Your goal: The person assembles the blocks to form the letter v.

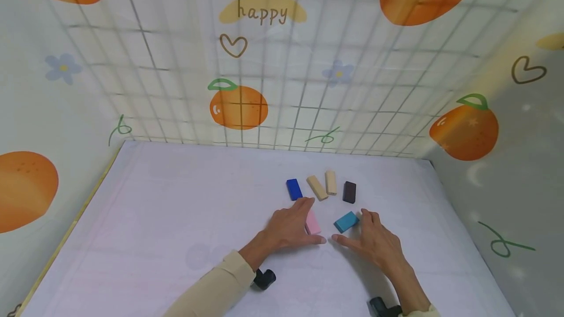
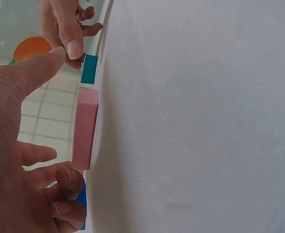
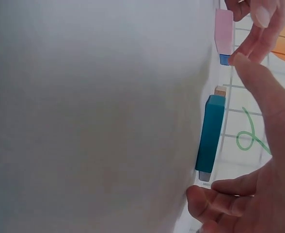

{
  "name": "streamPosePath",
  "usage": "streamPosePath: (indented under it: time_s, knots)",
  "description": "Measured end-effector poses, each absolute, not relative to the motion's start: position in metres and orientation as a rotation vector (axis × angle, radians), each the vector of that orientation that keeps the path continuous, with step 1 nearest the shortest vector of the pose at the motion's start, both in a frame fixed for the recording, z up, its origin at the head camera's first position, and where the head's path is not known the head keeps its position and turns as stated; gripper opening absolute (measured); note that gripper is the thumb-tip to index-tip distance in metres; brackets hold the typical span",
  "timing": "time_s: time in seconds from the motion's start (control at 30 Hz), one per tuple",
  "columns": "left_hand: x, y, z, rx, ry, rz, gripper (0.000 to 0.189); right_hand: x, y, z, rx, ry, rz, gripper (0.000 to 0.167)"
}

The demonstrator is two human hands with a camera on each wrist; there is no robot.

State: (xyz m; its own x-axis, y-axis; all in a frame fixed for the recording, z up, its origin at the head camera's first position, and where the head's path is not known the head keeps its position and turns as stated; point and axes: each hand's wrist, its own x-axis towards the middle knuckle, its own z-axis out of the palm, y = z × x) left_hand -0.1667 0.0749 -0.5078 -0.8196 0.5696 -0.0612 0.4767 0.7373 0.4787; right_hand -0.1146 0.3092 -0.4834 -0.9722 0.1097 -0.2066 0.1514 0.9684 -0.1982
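Note:
My left hand [image 1: 288, 224] is beside a pink block [image 1: 313, 222], thumb and fingers spread, partly covering it in the head view. In the left wrist view the pink block [image 2: 86, 128] lies between thumb and fingers, with no grip visible. On the other side, my right hand [image 1: 379, 241] is next to a teal block [image 1: 346, 222], its thumb apart from the block. The right wrist view has the teal block [image 3: 211, 133] between the spread thumb and fingers. Whether the fingertips touch either block is hard to tell.
Beyond the hands lie a blue block [image 1: 294, 189], a tilted beige block [image 1: 317, 188], another beige block [image 1: 331, 182] and a dark brown block [image 1: 349, 192]. The white table [image 1: 176, 199] meets a patterned curtain [image 1: 185, 87] at the back and sides.

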Motion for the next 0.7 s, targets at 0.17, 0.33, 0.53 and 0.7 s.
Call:
streamPosePath:
  time_s: [0.17, 0.33, 0.53, 0.7]
  knots:
    - [-0.1662, 0.0772, -0.5064, 0.804, 2.739, 0.649, 0.100, -0.1143, 0.3089, -0.4839, 0.187, 2.928, -0.320, 0.128]
    - [-0.1656, 0.0787, -0.5050, 0.766, 2.749, 0.614, 0.100, -0.1154, 0.3091, -0.4855, 0.171, 2.940, -0.315, 0.127]
    - [-0.1657, 0.0795, -0.5047, 0.753, 2.777, 0.553, 0.098, -0.1171, 0.3082, -0.4873, 0.169, 2.954, -0.308, 0.126]
    - [-0.1663, 0.0791, -0.5048, 0.771, 2.802, 0.528, 0.094, -0.1174, 0.3068, -0.4871, 0.168, 2.958, -0.308, 0.125]
